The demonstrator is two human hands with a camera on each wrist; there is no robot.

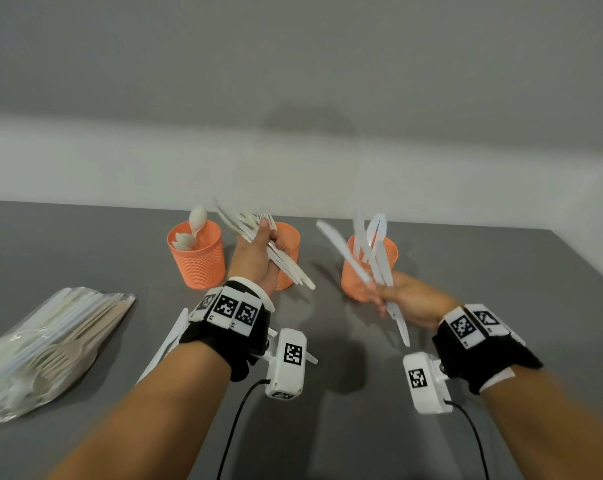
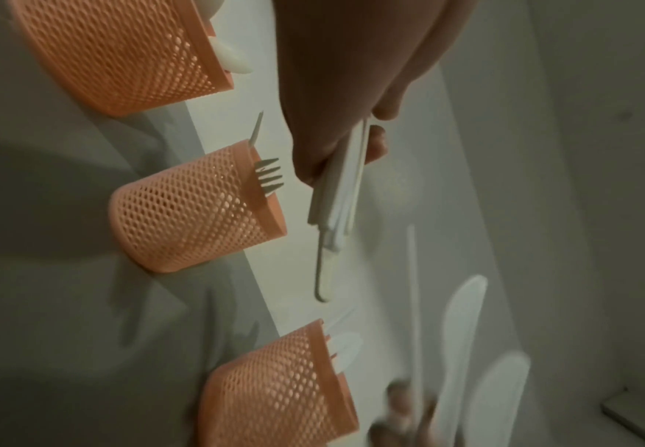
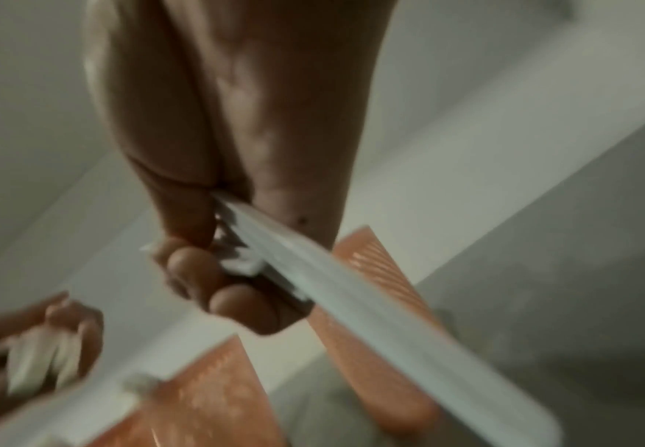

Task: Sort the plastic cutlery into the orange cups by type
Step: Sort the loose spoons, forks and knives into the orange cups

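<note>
Three orange mesh cups stand in a row on the grey table. The left cup [image 1: 196, 258] [image 2: 122, 54] holds spoons, the middle cup [image 1: 289, 240] [image 2: 191, 208] forks, the right cup [image 1: 358, 271] [image 2: 275, 387] knives. My left hand [image 1: 268, 247] [image 2: 351, 142] grips a bundle of cream cutlery [image 1: 255, 230] [image 2: 336, 196] in front of the middle cup; fork tines show at its far end. My right hand [image 1: 379, 292] [image 3: 214, 272] grips several white knives [image 1: 372, 258] [image 3: 351, 290], fanned out just in front of the right cup.
A clear plastic bag of mixed cutlery [image 1: 50, 341] lies on the table at the near left. One white knife [image 1: 168, 341] lies under my left wrist. The wall runs just behind the cups. The right wrist view is blurred and shows two orange cups [image 3: 206, 393] beyond the knives.
</note>
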